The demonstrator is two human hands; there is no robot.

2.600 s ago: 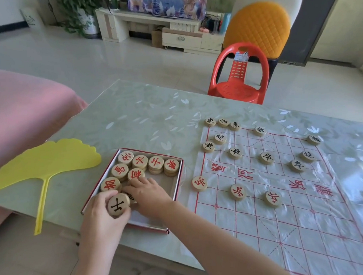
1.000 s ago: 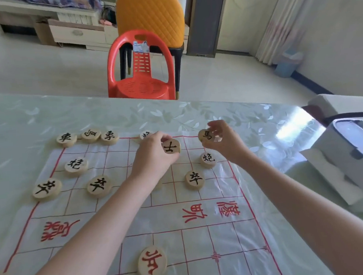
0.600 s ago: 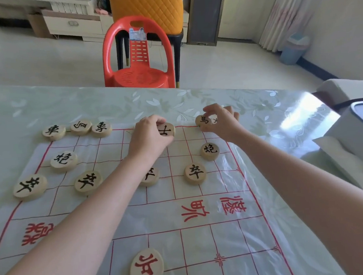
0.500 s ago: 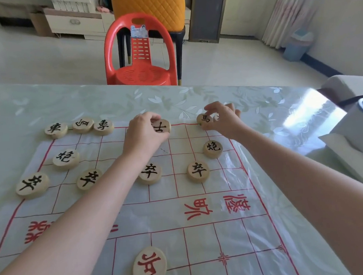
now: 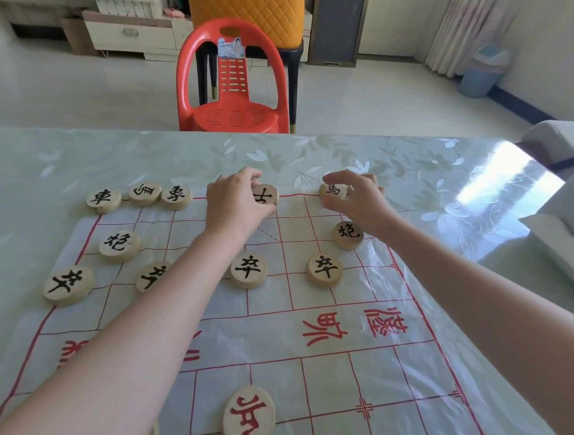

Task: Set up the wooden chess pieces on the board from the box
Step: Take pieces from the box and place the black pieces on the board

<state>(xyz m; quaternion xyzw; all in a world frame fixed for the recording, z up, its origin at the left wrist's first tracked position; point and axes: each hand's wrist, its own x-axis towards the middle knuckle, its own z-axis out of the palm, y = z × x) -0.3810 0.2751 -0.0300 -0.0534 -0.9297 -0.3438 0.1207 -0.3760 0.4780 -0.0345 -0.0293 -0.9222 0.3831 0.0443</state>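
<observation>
Since both seem light, smooth wood, the advisor piece [image 5: 265,195] and horse piece [image 5: 332,190] are pinched rim-wise by left hand [image 5: 235,205] and right hand [image 5: 357,200] respectively

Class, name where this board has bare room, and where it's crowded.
Bare: far row between the advisor piece in the left hand and the horse piece at the right hand. Crowded: three pieces far left.

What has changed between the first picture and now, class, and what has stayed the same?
Both hands left the box and went to the far row of the board: the left hand carried the 士 piece there, the right hand brought a 馬 piece. Both still hold them. The other pieces stayed put.
</observation>
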